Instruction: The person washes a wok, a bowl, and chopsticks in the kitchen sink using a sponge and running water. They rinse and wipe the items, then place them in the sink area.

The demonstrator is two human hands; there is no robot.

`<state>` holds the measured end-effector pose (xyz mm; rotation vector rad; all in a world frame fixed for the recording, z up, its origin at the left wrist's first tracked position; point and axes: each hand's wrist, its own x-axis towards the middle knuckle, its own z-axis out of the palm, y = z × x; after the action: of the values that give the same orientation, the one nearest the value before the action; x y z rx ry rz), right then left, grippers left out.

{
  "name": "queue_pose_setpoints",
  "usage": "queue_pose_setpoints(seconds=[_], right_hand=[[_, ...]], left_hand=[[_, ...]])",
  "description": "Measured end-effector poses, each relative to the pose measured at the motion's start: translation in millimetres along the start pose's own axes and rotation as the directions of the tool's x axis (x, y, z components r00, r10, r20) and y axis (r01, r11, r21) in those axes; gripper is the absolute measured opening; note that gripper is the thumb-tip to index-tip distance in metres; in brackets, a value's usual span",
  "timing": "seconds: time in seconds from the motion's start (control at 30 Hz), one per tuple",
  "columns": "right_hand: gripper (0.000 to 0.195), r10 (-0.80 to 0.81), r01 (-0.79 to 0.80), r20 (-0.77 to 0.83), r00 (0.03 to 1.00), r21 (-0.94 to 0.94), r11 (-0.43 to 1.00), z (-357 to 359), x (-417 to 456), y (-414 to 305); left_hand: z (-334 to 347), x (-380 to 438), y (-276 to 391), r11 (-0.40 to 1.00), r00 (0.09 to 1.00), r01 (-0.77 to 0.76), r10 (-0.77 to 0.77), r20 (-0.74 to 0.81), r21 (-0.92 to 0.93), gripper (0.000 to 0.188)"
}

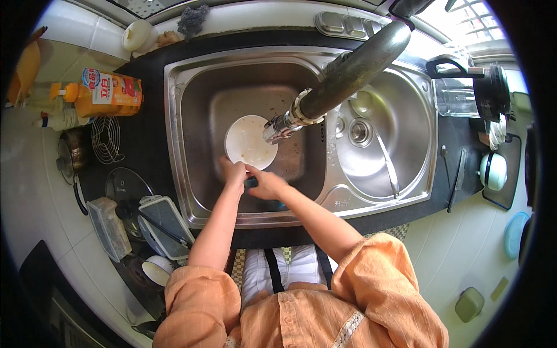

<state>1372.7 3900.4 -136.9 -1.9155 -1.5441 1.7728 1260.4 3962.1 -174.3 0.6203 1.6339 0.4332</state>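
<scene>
A round white bowl (250,143), with small brownish specks inside, is in the left basin (204,174) of a stainless steel sink. My left hand (233,173) grips its near rim. Close beside it, my right hand (267,185) has its fingers curled around a small dark blue thing (251,182) at the bowl's near side. Fingers hide most of that thing, so its kind cannot be told. Directly over the bowl hangs the metal spout (280,128) of a thick tap pipe (357,69). No running water can be made out.
A long-handled metal utensil (387,161) lies in the right basin (404,113). To the left are an orange pump bottle (113,93), a wire trivet (106,139), a glass lid (124,185) and plastic containers (167,222). A clear pitcher (457,98) stands at the right.
</scene>
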Motion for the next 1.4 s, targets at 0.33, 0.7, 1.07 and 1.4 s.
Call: queue_pose_setpoints(seconds=[0.33,0.7,1.07,1.4], right_hand=[[0.051,-0.08,-0.034,-0.107,0.991,-0.783,0.622,-66,26,47],[0.055,-0.003,-0.064,-0.272,0.962,-0.237,0.969,-46,-17,57],[0.047,-0.068,0.327,-0.55,0.832,0.388,0.862,11,12,20],[0.06,-0.638,0.157,0.139,0.758,-0.987,-0.028,-37,41,59]], left_hand=[[-34,0,52,0.916,0.764,0.246,-0.385,0.519,0.317,0.062],[-25,11,42,0.587,0.797,-0.541,0.587,0.143,0.603,0.058],[-8,-5,31,0.593,0.717,-0.591,0.696,0.021,0.547,0.064],[-19,-37,68,0.895,0.868,0.164,-0.331,0.371,0.415,0.075]])
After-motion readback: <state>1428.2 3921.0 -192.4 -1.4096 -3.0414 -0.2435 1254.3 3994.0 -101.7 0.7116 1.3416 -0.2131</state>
